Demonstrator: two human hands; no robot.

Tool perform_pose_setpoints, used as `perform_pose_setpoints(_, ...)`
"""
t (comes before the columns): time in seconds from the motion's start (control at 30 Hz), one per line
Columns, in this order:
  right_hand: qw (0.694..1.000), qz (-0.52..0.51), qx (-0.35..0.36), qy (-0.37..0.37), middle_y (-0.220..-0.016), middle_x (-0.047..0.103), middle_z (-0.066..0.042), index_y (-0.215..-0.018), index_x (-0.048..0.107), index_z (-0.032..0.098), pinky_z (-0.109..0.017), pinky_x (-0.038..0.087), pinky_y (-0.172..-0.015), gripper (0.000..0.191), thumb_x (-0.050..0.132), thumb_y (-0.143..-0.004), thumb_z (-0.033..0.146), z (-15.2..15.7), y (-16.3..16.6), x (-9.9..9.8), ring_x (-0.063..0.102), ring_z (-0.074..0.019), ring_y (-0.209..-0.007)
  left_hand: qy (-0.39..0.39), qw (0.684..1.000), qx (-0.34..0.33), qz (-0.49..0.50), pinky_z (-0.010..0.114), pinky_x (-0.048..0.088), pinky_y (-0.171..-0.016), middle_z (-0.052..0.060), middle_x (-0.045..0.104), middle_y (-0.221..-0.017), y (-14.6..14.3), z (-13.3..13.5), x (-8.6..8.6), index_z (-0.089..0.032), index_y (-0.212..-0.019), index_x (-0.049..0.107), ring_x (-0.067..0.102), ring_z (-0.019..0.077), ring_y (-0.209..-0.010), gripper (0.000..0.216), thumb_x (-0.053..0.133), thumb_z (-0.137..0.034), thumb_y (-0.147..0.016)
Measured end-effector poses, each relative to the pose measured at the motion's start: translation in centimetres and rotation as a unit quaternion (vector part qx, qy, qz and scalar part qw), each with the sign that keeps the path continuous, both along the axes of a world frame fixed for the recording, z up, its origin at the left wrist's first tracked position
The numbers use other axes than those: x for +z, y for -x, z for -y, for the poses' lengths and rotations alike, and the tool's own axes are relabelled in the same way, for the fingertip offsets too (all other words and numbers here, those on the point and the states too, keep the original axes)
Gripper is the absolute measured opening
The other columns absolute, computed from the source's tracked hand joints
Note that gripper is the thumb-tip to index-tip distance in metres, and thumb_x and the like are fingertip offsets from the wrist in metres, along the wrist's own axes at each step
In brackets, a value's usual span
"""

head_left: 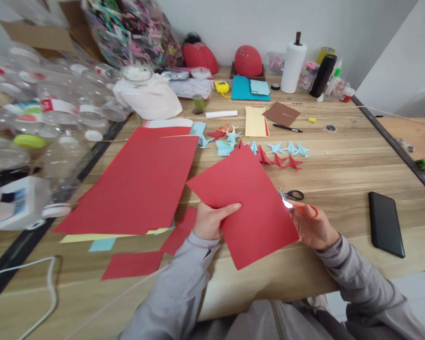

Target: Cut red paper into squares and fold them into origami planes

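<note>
My left hand [210, 219] pinches the left edge of a red paper sheet [248, 203], thumb on top, holding it tilted above the wooden table [340, 179]. My right hand [311, 226] grips orange-handled scissors [299, 206] at the sheet's right edge, blades pointing toward the paper. A second pair of scissors with black handles [295, 194] lies just behind my right hand.
A stack of large red sheets [141, 182] lies to the left, with red offcuts [132, 264] near the front edge. Folded red and blue paper cranes [283, 155] sit behind. A black phone [385, 223] lies right. Empty plastic bottles [49, 123] crowd the left side.
</note>
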State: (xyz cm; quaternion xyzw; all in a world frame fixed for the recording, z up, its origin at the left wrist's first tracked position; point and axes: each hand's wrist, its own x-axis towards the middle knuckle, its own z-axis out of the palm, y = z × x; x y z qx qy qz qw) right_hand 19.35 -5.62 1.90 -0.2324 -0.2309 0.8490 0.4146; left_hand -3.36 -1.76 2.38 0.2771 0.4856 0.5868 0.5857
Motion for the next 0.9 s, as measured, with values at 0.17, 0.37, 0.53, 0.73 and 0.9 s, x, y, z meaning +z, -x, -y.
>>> perform_pose_setpoints(0.17,1.000,-0.011,0.007,-0.002,-0.076,0.070,-0.002,-0.100,0.065,0.019,-0.019,0.048,-0.045,0.036,0.071,-0.075,0.045,0.0,0.1,0.0,0.062,-0.0111,-0.056,-0.007,0.999,0.031,-0.012,0.038,0.058,-0.081,0.009,0.075,-0.095,-0.2,0.1,0.2,-0.015,-0.103,0.069,0.069,0.0271,-0.091,0.065,0.090,-0.024,-0.042)
perform_pose_setpoints(0.37,1.000,-0.005,0.004,0.014,-0.081,0.069,-0.002,-0.100,0.064,0.018,-0.020,0.051,-0.052,0.037,0.072,-0.075,0.044,0.1,0.1,-0.1,0.064,-0.0111,-0.063,-0.003,0.998,0.050,-0.030,0.039,0.057,-0.085,0.009,0.075,-0.096,-0.4,0.0,-0.6,-0.016,-0.097,0.070,0.069,0.0259,-0.094,0.053,0.088,-0.035,-0.050)
perform_pose_setpoints(0.53,0.999,-0.030,0.028,0.007,-0.082,0.068,-0.001,-0.095,0.065,0.020,-0.021,0.052,-0.059,0.032,0.072,-0.076,0.045,0.1,0.5,0.5,0.063,-0.0107,-0.067,-0.068,0.969,0.106,-0.211,0.038,0.057,-0.086,0.011,0.075,-0.097,0.0,-0.1,-0.8,-0.014,-0.087,0.072,0.069,0.0254,-0.093,0.042,0.083,-0.039,-0.056)
perform_pose_setpoints(0.73,0.999,-0.026,0.029,-0.011,-0.088,0.066,-0.001,-0.097,0.061,0.021,-0.023,0.052,-0.064,0.035,0.070,-0.077,0.048,0.2,0.9,0.8,0.062,-0.0114,-0.072,-0.110,0.939,0.138,-0.294,0.039,0.057,-0.087,0.013,0.074,-0.097,0.4,0.1,-1.1,-0.012,-0.089,0.071,0.070,0.0252,-0.092,0.039,0.079,-0.037,-0.061)
perform_pose_setpoints(0.9,1.000,-0.021,0.019,-0.007,-0.087,0.065,-0.002,-0.093,0.060,0.021,-0.023,0.050,-0.060,0.039,0.074,-0.072,0.050,0.3,1.2,0.8,0.058,-0.0113,-0.066,-0.124,0.931,0.153,-0.308,0.041,0.055,-0.091,0.012,0.074,-0.094,0.2,0.0,-1.1,-0.012,-0.086,0.070,0.069,0.0251,-0.092,0.037,0.079,-0.038,-0.060)
